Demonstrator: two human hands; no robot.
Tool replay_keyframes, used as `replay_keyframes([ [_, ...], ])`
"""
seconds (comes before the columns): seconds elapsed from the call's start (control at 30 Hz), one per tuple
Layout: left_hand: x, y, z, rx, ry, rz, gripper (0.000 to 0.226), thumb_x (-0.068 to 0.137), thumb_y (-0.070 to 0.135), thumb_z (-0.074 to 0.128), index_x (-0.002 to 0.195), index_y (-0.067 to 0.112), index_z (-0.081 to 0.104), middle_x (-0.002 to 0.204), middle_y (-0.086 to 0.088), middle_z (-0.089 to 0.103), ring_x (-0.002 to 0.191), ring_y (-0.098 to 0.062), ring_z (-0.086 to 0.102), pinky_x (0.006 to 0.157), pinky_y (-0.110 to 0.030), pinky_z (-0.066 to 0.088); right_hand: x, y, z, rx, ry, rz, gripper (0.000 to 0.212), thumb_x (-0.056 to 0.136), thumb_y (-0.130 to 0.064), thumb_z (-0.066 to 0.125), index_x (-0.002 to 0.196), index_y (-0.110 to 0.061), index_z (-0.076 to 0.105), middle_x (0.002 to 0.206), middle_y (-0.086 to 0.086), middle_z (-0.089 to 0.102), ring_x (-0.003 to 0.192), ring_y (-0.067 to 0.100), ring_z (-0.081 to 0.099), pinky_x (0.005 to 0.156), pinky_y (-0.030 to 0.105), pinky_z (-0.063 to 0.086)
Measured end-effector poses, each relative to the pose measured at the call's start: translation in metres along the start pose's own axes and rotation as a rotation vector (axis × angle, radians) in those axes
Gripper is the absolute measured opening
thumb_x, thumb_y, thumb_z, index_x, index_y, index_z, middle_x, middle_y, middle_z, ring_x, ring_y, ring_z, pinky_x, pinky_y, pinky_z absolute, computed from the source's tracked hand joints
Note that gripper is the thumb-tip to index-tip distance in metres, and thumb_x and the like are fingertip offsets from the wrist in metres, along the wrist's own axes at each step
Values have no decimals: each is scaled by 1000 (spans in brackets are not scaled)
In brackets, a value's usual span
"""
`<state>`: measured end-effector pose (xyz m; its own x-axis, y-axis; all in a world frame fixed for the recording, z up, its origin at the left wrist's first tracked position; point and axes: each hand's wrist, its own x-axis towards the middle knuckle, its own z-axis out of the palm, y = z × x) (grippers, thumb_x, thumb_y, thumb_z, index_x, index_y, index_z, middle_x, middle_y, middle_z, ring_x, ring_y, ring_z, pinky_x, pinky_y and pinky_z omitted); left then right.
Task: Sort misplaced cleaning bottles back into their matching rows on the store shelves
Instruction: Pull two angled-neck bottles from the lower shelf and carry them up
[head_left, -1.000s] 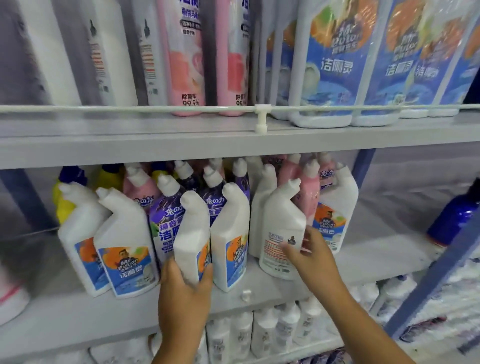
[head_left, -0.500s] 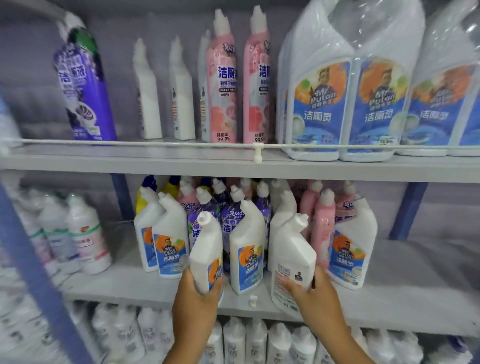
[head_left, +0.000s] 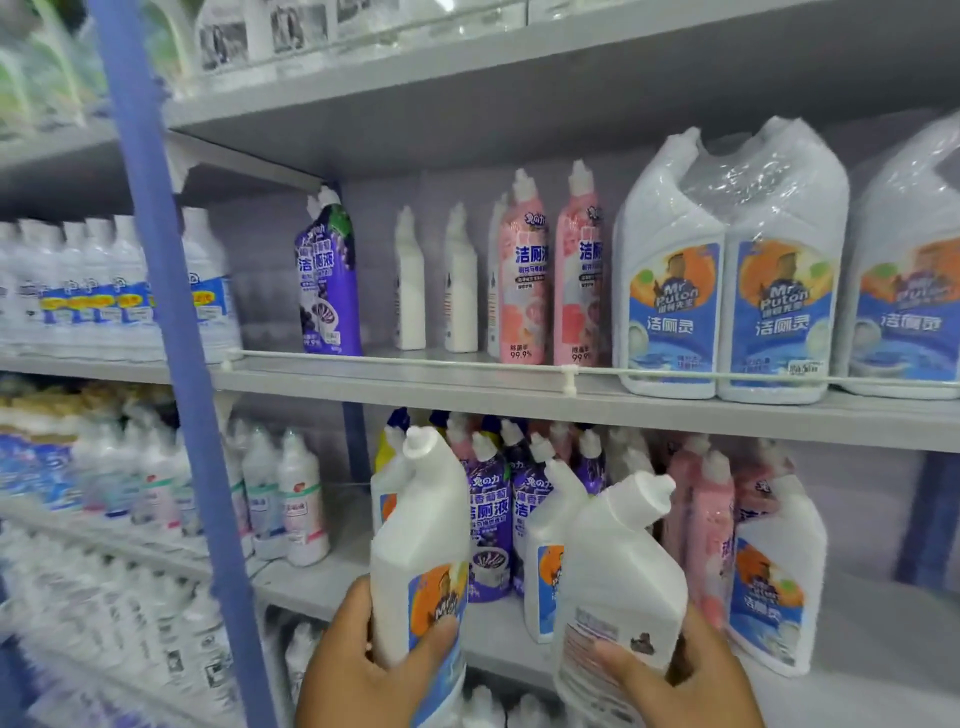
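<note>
My left hand (head_left: 358, 670) grips a white angled-neck bottle (head_left: 418, 551) with an orange and blue label, lifted off the middle shelf (head_left: 311, 584). My right hand (head_left: 685, 675) grips a second white angled-neck bottle (head_left: 618, 582), tilted right with its back label toward me. Behind them on the middle shelf stand purple bottles (head_left: 488, 519), pink bottles (head_left: 709, 525) and more white bottles (head_left: 776, 587) mixed together. The upper shelf (head_left: 467, 387) carries one purple bottle (head_left: 328, 280), two slim white bottles (head_left: 434, 283), two pink bottles (head_left: 550, 270) and large wrapped white jugs (head_left: 727, 270).
A blue upright post (head_left: 171, 332) crosses the view left of my hands. A thin white rail (head_left: 569, 371) runs along the upper shelf's front edge. Rows of white bottles (head_left: 104, 291) fill the left bay, and more white bottles stand on the shelf below.
Both hands have lifted their white bottles up and toward me, off the middle shelf. The view has swung left and up, bringing the blue post and left bay into sight.
</note>
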<state>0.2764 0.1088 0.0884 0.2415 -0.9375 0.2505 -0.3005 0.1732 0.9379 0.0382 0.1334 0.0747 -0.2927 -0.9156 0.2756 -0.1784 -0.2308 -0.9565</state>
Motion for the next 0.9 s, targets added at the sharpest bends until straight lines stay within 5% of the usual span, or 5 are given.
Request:
replay_keyframes([
  [0.13, 12, 74, -38, -36, 78, 272, 41, 74, 24, 88, 102, 43, 64, 88, 28, 70, 78, 8, 65, 61, -14, 48, 11, -87, 11, 57, -19, -172, 71, 66, -2, 89, 105, -55, 63, 94, -26, 75, 83, -8, 70, 66, 12, 54],
  [0.27, 46, 133, -65, -149, 127, 493, 28, 78, 30, 79, 97, 39, 62, 86, 29, 70, 77, 9, 66, 57, -10, 49, 38, -166, 30, 130, -40, -331, 49, 57, -32, 81, 104, -39, 68, 93, -19, 77, 84, -2, 73, 72, 21, 55],
  [0.4, 109, 162, -79, -109, 155, 659, 30, 79, 40, 78, 97, 42, 54, 94, 33, 67, 84, 11, 65, 63, -3, 46, 77, -213, 66, 79, -12, -479, 36, 72, -33, 79, 105, -36, 67, 97, -20, 77, 86, -3, 73, 65, 14, 58],
  [0.6, 236, 163, -76, -82, 22, 665, 37, 84, 32, 81, 103, 29, 49, 94, 16, 66, 84, 5, 65, 62, -12, 49, 154, -230, 130, -68, 81, -477, 37, 82, -28, 82, 114, -33, 64, 103, -12, 77, 93, 8, 74, 82, 39, 62],
  [0.9, 358, 149, -51, -20, -173, 483, 48, 83, 21, 81, 111, 17, 42, 97, 3, 58, 88, -20, 60, 72, -31, 45, 242, -206, 186, -215, 99, -207, 36, 80, -30, 84, 112, -25, 69, 101, -5, 78, 91, 17, 76, 86, 46, 61],
])
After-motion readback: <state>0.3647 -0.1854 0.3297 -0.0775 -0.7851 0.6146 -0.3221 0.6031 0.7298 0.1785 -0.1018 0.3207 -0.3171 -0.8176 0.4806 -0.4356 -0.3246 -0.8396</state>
